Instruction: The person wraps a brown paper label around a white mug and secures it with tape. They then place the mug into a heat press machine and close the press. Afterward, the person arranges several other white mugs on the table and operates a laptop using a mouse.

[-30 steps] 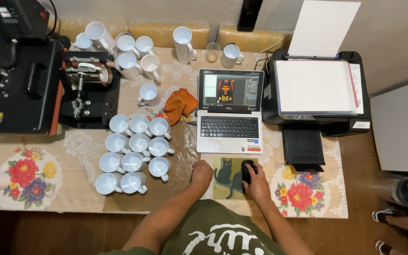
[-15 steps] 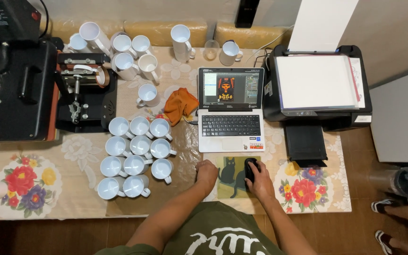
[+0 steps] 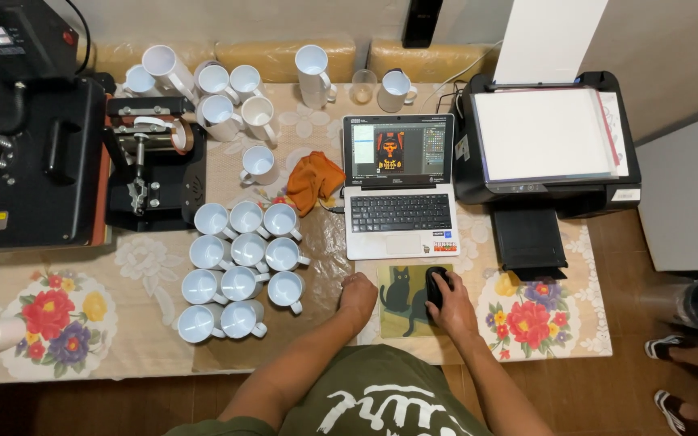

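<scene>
My right hand [image 3: 451, 307] rests over a black computer mouse [image 3: 436, 282] on a green mouse pad with a black cat picture [image 3: 401, 300]. My left hand [image 3: 358, 295] lies curled into a loose fist on the table beside the pad's left edge, holding nothing. Just beyond both hands stands an open white laptop [image 3: 399, 211] whose screen shows an orange-and-black design in an editing program.
Several white mugs [image 3: 240, 270] stand grouped left of my hand, more at the back [image 3: 220, 89]. An orange cloth [image 3: 314, 179] lies by the laptop. A mug press [image 3: 151, 165] and flat heat press [image 3: 26, 153] stand left, a printer [image 3: 547, 145] right. Another person's feet [image 3: 688, 379] are at far right.
The view has shifted slightly; both hands stay in place, the right on the mouse and the left beside the pad.
</scene>
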